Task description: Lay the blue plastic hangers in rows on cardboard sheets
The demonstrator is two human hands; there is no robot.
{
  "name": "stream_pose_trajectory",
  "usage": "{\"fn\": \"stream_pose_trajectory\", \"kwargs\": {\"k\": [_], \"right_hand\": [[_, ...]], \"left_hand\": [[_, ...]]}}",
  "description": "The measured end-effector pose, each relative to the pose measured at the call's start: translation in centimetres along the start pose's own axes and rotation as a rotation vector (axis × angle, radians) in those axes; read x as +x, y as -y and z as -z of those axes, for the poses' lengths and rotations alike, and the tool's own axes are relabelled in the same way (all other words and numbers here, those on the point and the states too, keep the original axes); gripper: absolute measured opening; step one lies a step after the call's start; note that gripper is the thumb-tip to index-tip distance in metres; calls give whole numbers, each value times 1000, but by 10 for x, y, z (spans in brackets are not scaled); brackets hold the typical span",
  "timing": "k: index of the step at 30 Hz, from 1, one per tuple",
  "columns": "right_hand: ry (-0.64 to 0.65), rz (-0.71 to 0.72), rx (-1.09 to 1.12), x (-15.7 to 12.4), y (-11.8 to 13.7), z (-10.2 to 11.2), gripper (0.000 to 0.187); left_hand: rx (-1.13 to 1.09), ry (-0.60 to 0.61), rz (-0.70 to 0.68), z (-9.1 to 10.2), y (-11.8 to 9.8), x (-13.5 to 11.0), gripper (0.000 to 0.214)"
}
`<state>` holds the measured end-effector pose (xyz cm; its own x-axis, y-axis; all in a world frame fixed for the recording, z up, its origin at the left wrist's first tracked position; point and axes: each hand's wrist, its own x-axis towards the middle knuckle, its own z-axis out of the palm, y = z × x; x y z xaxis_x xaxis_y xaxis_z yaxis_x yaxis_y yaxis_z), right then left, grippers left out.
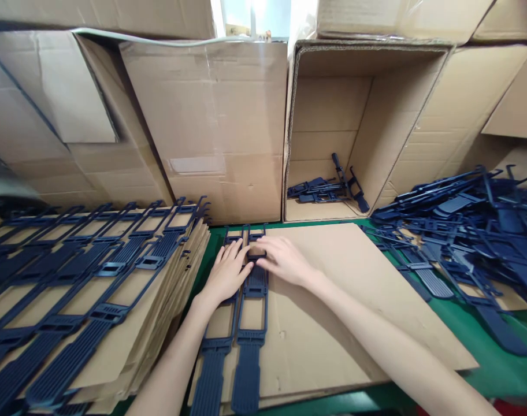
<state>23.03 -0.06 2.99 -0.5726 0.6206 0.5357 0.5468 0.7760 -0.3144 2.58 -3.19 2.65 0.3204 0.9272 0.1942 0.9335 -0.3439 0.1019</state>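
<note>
Reaching over the far left part of the cardboard sheet [328,329], I have both hands at the inner frame [247,370], a dark blue one whose long axis runs almost straight away from me, from the sheet's near edge to its far edge. My right hand [285,260] comes at its upper end from the sheet's middle, fingertips touching the crossbar. My left hand [229,268] lies over the upper part of the outer frame [209,370], beside it along the sheet's left edge, with the thumb reaching to the inner one. The hands are close together, but I cannot tell whether either grips. Most of the inner frame lies nearer me than my fingers. On the green desk [510,378], right of the sheet, is a pile of loose frames [458,242].
</note>
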Motion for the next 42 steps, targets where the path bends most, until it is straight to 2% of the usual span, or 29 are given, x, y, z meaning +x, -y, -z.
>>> {"fn": "stream_pose_trajectory", "kwargs": {"k": [1, 4, 6, 8, 10, 12, 15, 18, 23, 28, 30, 33, 35, 37, 42], "right_hand": [[-71, -66, -48, 1, -12, 13, 33], [-283, -482, -230, -11, -61, 57, 29], [-357, -658, -298, -32, -96, 83, 32], [-403, -862, -363, -59, -127, 100, 34], [-417, -1039, -407, -85, -151, 107, 32], [-414, -1152, -430, -104, -169, 108, 24], [-405, -1223, -446, -117, -188, 105, 13], [-427, -1248, -464, -121, -200, 106, 16], [-507, -1221, -501, -123, -204, 113, 19], [-659, -1104, -568, -109, -189, 117, 30], [-754, -992, -542, -96, -178, 117, 31], [-871, -673, -340, -71, -154, 110, 30], [-844, -466, -195, -54, -132, 100, 28], [-743, -334, -103, -40, -110, 86, 26], [-432, -190, 117, -26, -72, 49, 33]], "left_hand": [[2, 7, 2, 0, 0, 0, 48], [6, 17, 16, 2, -1, 0, 47], [5, 14, 22, 2, -2, -1, 47], [6, 12, 23, 2, -3, -1, 47], [11, 13, 24, 2, -3, -1, 48], [15, 19, 25, 2, -4, -1, 48], [11, 24, 27, 2, -5, -1, 48], [7, 14, 18, 2, -6, 0, 47], [-10, -1, 19, 1, -6, 0, 47], [-20, 8, 27, 3, -7, -1, 47], [-15, 21, 31, 4, -8, -1, 48], [-12, 27, 35, 6, -9, -1, 48], [-10, 30, 36, 7, -9, -1, 48], [-7, 33, 34, 7, -9, -1, 49], [-4, 33, 35, 5, -9, -1, 48]]}}
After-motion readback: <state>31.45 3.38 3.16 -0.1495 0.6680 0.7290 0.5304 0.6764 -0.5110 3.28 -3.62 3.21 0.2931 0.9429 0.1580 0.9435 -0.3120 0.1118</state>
